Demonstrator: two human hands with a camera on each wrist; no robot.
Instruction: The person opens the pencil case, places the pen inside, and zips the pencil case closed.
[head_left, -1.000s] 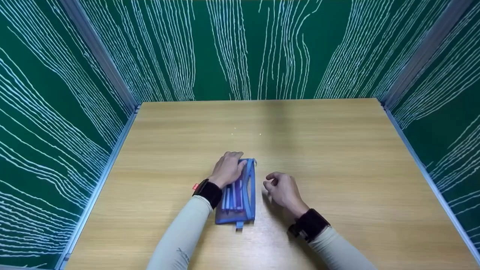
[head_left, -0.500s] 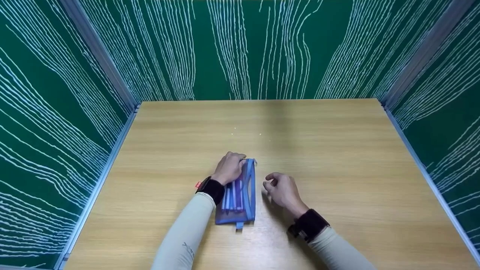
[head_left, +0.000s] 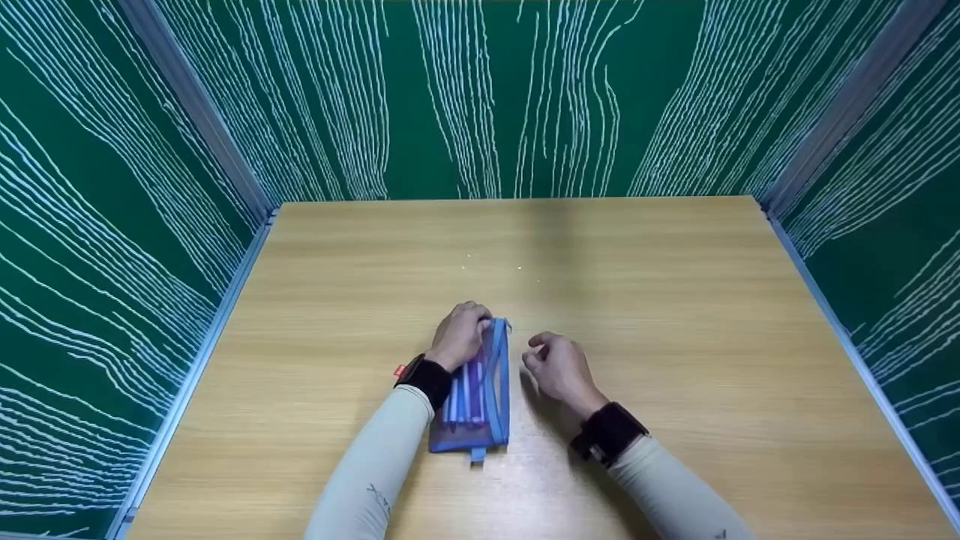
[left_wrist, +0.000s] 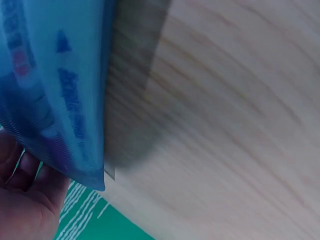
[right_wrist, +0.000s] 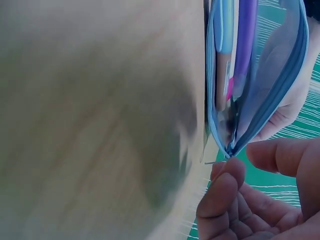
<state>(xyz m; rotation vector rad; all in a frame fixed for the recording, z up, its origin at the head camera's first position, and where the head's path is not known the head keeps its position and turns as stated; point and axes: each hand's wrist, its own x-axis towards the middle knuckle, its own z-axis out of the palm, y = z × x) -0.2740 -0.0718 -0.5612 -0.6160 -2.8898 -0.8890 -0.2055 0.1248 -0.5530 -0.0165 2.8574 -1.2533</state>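
A blue see-through zip pencil case (head_left: 496,397) lies lengthwise on the table, its zipped side facing right. Several pens (head_left: 466,397) show through it. My left hand (head_left: 459,336) grips its far left part, fingers bent over the far end. The right wrist view looks into the gaping zip opening, where a purple pen (right_wrist: 245,45) and a light blue pen (right_wrist: 226,30) lie. The zipper pull (right_wrist: 216,162) sits at the far end. Close by it, right of the case, my right hand (head_left: 562,371) hovers with loosely bent fingers, thumb and forefinger apart, holding nothing.
The wooden table (head_left: 675,300) is bounded by green walls (head_left: 427,97) with white wavy lines on the left, back and right. Metal posts (head_left: 199,105) stand at the corners. A few tiny white specks (head_left: 519,268) lie beyond the case.
My left hand has shifted slightly right, with its fingers curling further over the case's far end. My right hand has moved a little away from me, towards the zipper's far end.
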